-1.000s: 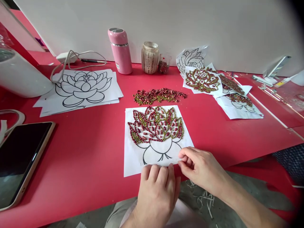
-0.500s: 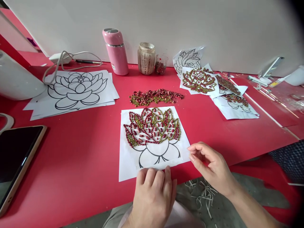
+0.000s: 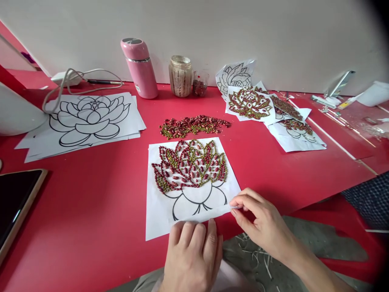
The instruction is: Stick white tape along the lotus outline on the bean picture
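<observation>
In front of me lies a white lotus drawing sheet [image 3: 156,227]. Red and green beans [image 3: 190,164] fill its upper petals, while the lower petals show bare black outlines. My left hand [image 3: 194,247] is at the sheet's bottom edge, fingers curled together and fingertips against the paper; the thumb is mostly hidden. At the lower right corner, my right hand [image 3: 258,217] pinches a thin whitish edge of the sheet between thumb and fingers. Behind the sheet is a heap of loose mixed beans [image 3: 194,125].
Lotus outline sheets [image 3: 91,121] lie at left, near a phone [image 3: 18,202] and a white cable [image 3: 68,81]. A pink flask [image 3: 139,69], a glass jar [image 3: 180,77] and a small cup [image 3: 200,84] stand behind. Bean-covered sheets [image 3: 251,104] overlap at right.
My right hand has moved left and slightly down and now pinches the sheet's edge. The left hand stays at the bottom edge. The whole view has shifted slightly.
</observation>
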Demonstrator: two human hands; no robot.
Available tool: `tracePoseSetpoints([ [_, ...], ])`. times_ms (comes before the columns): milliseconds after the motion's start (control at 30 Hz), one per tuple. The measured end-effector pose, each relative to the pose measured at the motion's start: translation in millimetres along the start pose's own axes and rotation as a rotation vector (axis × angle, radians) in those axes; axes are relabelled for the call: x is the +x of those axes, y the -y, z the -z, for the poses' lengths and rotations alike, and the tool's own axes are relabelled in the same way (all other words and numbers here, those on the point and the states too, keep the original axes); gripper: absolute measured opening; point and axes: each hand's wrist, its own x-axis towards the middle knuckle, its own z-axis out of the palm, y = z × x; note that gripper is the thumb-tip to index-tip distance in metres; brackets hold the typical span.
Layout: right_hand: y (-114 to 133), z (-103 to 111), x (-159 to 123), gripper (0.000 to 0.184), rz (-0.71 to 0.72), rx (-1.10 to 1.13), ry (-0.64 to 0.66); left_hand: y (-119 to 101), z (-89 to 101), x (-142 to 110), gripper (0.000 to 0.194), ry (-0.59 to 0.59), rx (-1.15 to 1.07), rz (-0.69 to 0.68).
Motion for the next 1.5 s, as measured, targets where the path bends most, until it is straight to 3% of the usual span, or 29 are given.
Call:
tracePoseSetpoints([
  [333, 6, -2, 4, 0.011, -0.017, -0.013, 0.045, -3, -4.2, -3, 0.023, -0.035, 0.027, 0.043],
  [533, 11, -6, 7, 0.01, -0.004, -0.038, 0.07, -2, -0.1, 0, 0.022, 0.036, 0.035, 0.041],
  [733, 23, -14, 14, 0.013, 0.06, 0.012, 0.083, -3, 5.3, -11, 0.012, -0.076, -0.057, 0.034],
  [867, 39, -28, 23, 0.018, 0.162, 0.082, 0.112, 7, 22.1, -27, 0.012, -0.135, -0.049, 0.128],
  [1067, 59, -47, 34, 0.014, 0.203, 0.128, 0.186, 32, 48.2, -40, 0.016, -0.105, 0.16, 0.284],
  [1500, 72, -61, 35, 0.019, 0.141, -0.011, 0.188, 34, 43.9, -41, 0.018, -0.03, 0.141, 0.246],
])
